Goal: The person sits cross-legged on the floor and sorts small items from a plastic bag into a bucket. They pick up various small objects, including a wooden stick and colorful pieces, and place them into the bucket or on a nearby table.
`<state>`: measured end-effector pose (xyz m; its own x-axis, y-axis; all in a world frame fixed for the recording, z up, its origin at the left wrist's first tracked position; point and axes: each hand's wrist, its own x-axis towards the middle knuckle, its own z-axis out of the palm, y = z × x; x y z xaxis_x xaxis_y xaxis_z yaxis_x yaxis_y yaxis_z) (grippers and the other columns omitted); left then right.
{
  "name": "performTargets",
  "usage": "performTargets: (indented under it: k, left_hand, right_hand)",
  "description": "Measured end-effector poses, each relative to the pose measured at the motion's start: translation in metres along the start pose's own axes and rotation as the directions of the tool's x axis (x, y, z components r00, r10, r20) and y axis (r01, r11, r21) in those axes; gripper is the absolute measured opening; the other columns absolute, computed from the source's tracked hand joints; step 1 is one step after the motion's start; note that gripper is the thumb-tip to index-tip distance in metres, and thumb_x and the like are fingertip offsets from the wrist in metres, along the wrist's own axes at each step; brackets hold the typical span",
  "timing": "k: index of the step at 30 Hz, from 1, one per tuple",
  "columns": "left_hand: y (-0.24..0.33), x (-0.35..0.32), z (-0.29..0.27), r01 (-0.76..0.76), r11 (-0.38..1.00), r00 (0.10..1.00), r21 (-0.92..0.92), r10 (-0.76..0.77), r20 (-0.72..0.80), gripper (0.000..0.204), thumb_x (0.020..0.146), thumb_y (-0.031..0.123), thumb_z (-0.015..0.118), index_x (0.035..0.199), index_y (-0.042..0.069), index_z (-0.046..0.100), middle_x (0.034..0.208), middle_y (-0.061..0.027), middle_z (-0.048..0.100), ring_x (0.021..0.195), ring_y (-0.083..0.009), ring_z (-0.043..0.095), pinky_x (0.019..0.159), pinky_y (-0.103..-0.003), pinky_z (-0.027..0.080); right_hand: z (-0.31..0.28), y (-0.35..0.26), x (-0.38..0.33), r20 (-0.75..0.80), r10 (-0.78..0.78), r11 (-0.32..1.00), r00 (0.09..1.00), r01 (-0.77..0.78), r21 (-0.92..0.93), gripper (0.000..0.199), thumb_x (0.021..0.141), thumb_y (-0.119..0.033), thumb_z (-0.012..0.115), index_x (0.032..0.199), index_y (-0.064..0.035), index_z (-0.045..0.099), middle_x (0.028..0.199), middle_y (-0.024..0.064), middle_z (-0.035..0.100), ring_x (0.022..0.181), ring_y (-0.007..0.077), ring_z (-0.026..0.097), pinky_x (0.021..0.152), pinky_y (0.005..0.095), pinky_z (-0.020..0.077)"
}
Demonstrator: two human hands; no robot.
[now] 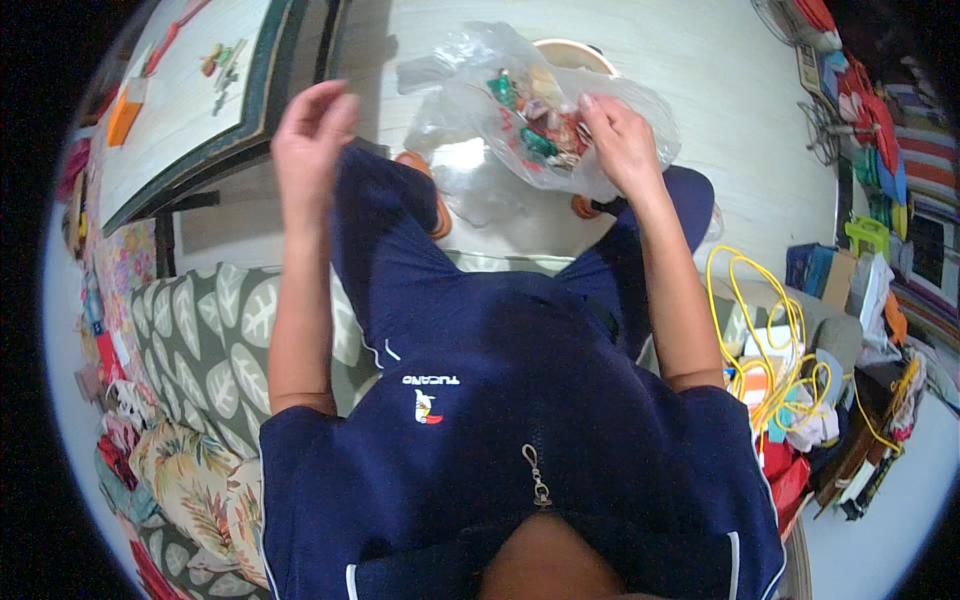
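A clear plastic bag is spread wide between my knees, its loose end trailing to the left. Inside it lie crumpled wrappers in red, green and white. On the bag's right side, my right hand is closed with thumb and fingers gripping the plastic near its rim. My left hand is raised above my left knee, beside the table's edge. Its fingers are slightly blurred, loosely bent and apart, with nothing visible in them.
A white-topped table with a dark edge stands at the left, bearing an orange box and small items. A round cream container is partly hidden behind the bag. Coiled yellow cable lies at the right on the leaf-patterned sofa.
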<state>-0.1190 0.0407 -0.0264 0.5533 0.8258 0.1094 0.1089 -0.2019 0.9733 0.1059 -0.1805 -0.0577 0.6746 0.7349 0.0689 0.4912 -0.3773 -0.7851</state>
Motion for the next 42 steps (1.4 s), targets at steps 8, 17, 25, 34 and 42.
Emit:
performTargets:
  k: [8, 17, 25, 34, 42]
  left_hand:
    - [0.036, -0.002, 0.097, -0.364, 0.882, 0.931, 0.300, 0.335, 0.146, 0.076, 0.065, 0.031, 0.075, 0.128, 0.008, 0.040, 0.125, -0.0133, 0.043, 0.112, -0.0267, 0.046, 0.092, -0.038, 0.038]
    - [0.015, 0.010, 0.092, -0.304, 0.920, 0.942, 0.247, 0.252, 0.219, 0.030, 0.075, 0.019, 0.065, 0.099, 0.002, 0.061, 0.096, -0.0098, 0.062, 0.090, -0.0192, 0.057, 0.081, -0.029, 0.042]
    - [0.014, -0.001, 0.081, -0.164, 0.986, 0.949, 0.028, 0.150, 0.279, 0.017, 0.081, 0.011, 0.057, 0.092, -0.001, 0.061, 0.080, -0.0046, 0.063, 0.076, -0.0094, 0.055, 0.070, -0.023, 0.043]
    - [0.026, -0.009, 0.076, -0.080, 0.992, 0.919, -0.093, 0.110, 0.378, 0.030, 0.080, 0.010, 0.058, 0.109, 0.001, 0.055, 0.098, -0.0086, 0.060, 0.089, -0.0119, 0.054, 0.077, -0.026, 0.043]
    - [0.009, 0.018, 0.081, -0.538, 0.788, 0.787, 0.300, 0.342, 0.513, 0.073, 0.066, 0.026, 0.074, 0.126, 0.000, 0.041, 0.126, -0.0187, 0.042, 0.111, -0.0248, 0.044, 0.093, -0.035, 0.036]
  right_hand:
    - [-0.023, 0.007, -0.023, 0.137, -0.135, 0.926, 0.981, 0.174, -0.336, 0.038, 0.080, -0.033, 0.057, 0.107, -0.0061, 0.059, 0.119, 0.0169, 0.051, 0.107, 0.0330, 0.049, 0.091, 0.0387, 0.0375]
    - [-0.043, 0.001, -0.067, 0.499, -0.063, 0.711, 0.864, 0.390, -0.585, 0.059, 0.061, -0.037, 0.074, 0.110, -0.0089, 0.055, 0.112, 0.0111, 0.053, 0.119, 0.0309, 0.039, 0.100, 0.0530, 0.0241]
    - [-0.052, 0.009, -0.060, 0.374, -0.062, 0.614, 0.925, 0.331, -0.716, 0.037, 0.061, -0.005, 0.067, 0.097, -0.0114, 0.059, 0.089, 0.0051, 0.055, 0.102, 0.0253, 0.049, 0.097, 0.0514, 0.0298]
    - [-0.062, -0.022, -0.056, 0.048, -0.346, 0.752, 0.937, 0.308, -0.583, 0.026, 0.061, -0.005, 0.064, 0.084, -0.0171, 0.061, 0.086, 0.0008, 0.056, 0.104, 0.0246, 0.049, 0.095, 0.0506, 0.0288]
    - [-0.045, 0.003, -0.014, -0.287, 0.032, 0.939, 0.957, 0.069, 0.337, 0.028, 0.068, -0.006, 0.062, 0.096, -0.0088, 0.061, 0.132, 0.0149, 0.039, 0.123, 0.0304, 0.037, 0.100, 0.0370, 0.0324]
